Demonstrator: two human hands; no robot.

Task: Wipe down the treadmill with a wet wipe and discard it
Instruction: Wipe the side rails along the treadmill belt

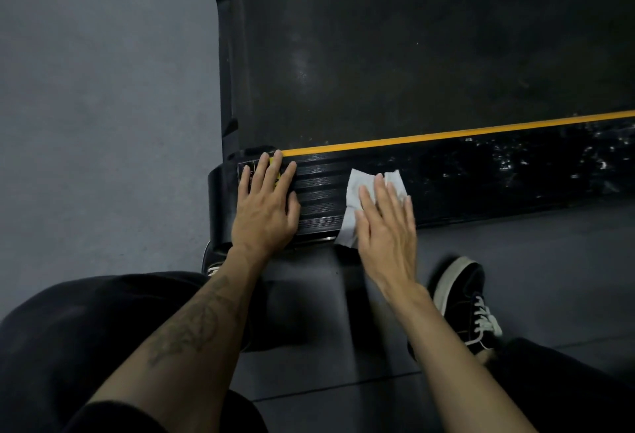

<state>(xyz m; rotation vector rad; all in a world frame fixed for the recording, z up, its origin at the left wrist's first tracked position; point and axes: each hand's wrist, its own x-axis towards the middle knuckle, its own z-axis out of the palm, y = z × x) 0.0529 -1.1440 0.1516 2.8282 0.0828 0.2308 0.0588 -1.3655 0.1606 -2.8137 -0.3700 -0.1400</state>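
A black treadmill fills the upper part of the view, with its dark belt (429, 40) above a yellow stripe (446, 133) and a ribbed black side rail (481, 178) below it. My right hand (386, 223) lies flat with straight fingers on a white wet wipe (355, 188), pressing it against the rail. The wipe hangs a little over the rail's near edge. My left hand (266, 205) rests flat on the rail's left end, over a warning label, fingers spread.
Grey floor (103, 89) spreads to the left of the treadmill, and dark floor mats lie in front of it. My black trousers and a black sneaker (464, 302) with white laces are below the rail. White smears mark the rail at the right (549, 161).
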